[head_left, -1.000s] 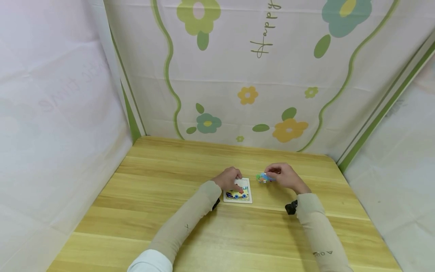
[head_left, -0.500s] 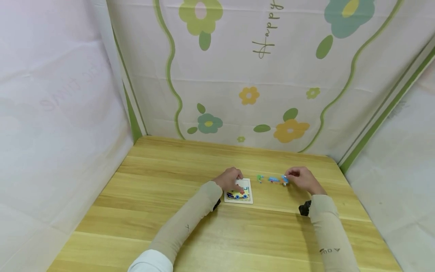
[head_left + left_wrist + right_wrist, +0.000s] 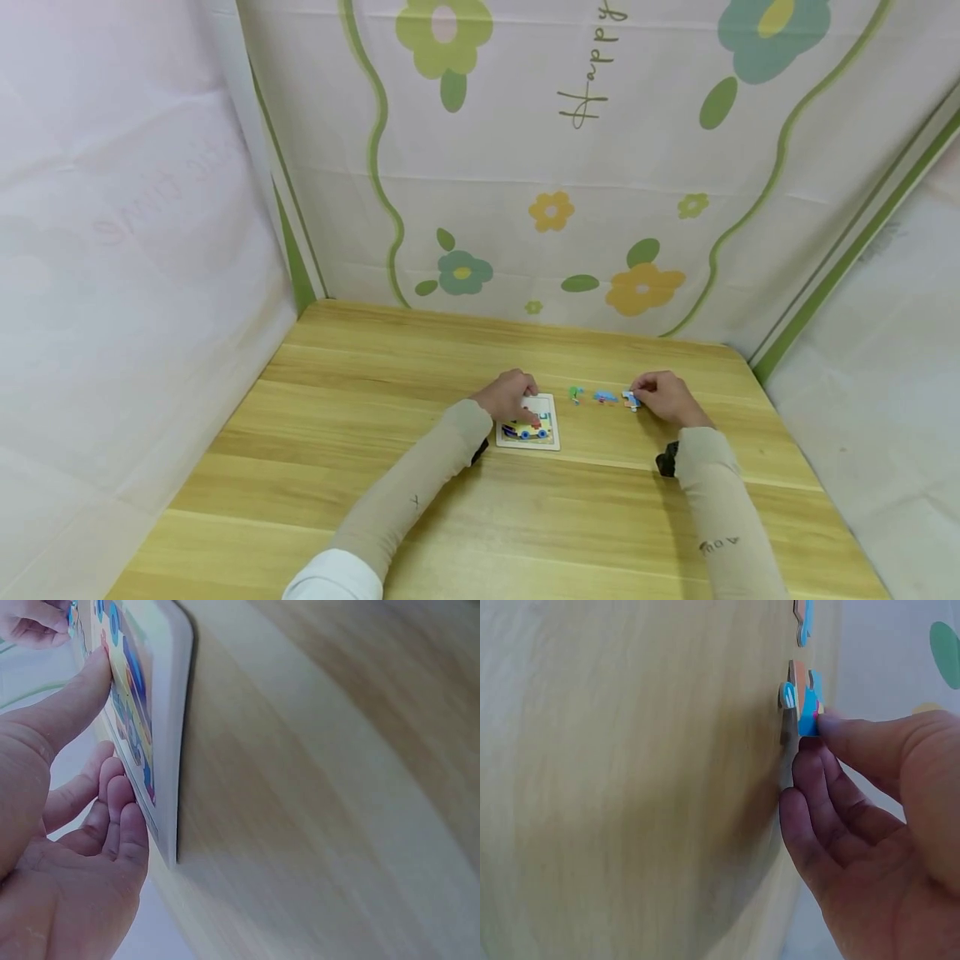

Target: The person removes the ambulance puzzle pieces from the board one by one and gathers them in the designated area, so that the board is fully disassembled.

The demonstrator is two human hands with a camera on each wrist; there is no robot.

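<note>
My left hand [image 3: 507,397] holds a small white-framed jigsaw puzzle board [image 3: 551,446] on the wooden table. In the left wrist view its thumb presses on the vehicle picture while the fingertips meet the board's edge. A bare white area shows in the upper part of the board. Farther right, my right hand [image 3: 671,398] pinches a blue and orange jigsaw piece [image 3: 808,712] between thumb and fingers, low over the tabletop. Between the board and that hand lie a green jigsaw piece [image 3: 575,395] and a blue jigsaw piece [image 3: 604,397].
The wooden table [image 3: 375,400] ends at a flower-printed fabric wall [image 3: 495,167] behind the pieces. White fabric also hangs at the left side [image 3: 135,292] and the right side [image 3: 885,358].
The right hand has moved right from the clustered pieces, which now lie spread in a row. Its piece has turned a little since half a second ago. The left hand stays put.
</note>
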